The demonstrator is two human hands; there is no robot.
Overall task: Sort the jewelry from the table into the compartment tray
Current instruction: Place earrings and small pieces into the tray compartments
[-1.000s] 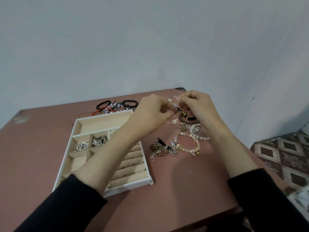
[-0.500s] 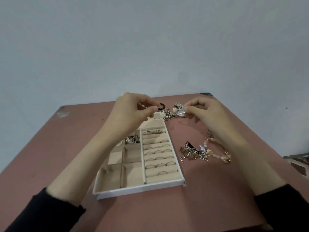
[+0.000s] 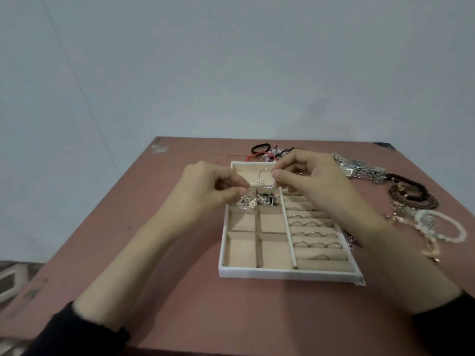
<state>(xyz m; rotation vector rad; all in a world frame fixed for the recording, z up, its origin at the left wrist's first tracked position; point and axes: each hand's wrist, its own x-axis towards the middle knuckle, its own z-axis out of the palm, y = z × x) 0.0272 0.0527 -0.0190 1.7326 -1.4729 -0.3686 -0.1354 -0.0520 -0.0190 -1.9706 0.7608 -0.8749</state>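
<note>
Head view: right hand [image 3: 316, 186] is pinching hoop earring [image 3: 267, 179] over compartment tray [image 3: 282, 274].
Filled earring compartment [image 3: 270, 207] is lying just near-left of hoop; left hand [image 3: 205, 194] is hovering closer, fingers curled, contents unclear.

Tray [image 3: 288, 274] matt white rim, beige velvety lining; watch [image 3: 359, 168] shiny metal; table [image 3: 180, 291] matt pink

far right section of tray [image 3: 282, 274] hidden by right hand [image 3: 316, 181], left hand [image 3: 208, 186] hold unclear
</note>
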